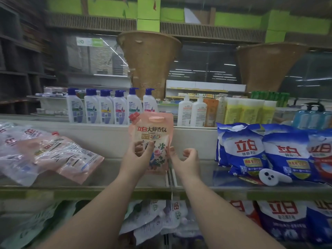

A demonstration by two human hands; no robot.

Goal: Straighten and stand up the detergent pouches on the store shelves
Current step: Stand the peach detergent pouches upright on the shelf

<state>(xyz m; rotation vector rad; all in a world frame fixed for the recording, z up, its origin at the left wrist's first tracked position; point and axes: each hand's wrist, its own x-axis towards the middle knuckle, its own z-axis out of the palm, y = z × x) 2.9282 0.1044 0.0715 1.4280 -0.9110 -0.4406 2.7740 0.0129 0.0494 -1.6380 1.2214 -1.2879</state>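
Note:
A pink detergent pouch (152,133) with a red spout cap stands upright on the shelf (107,175) in the middle of the view. My left hand (138,155) grips its lower left front, thumb on the printed face. My right hand (186,159) pinches the pouch's lower right edge with the thumb, the other fingers curled. To the left, several pink and clear pouches (59,155) lie flat in a loose overlapping pile.
Blue detergent bags (265,151) stand packed at the right, a white plastic piece (273,176) in front of them. Shampoo and lotion bottles (111,108) line the raised ledge behind. Tumbled pouches (158,220) and more bags (283,218) fill the lower shelf.

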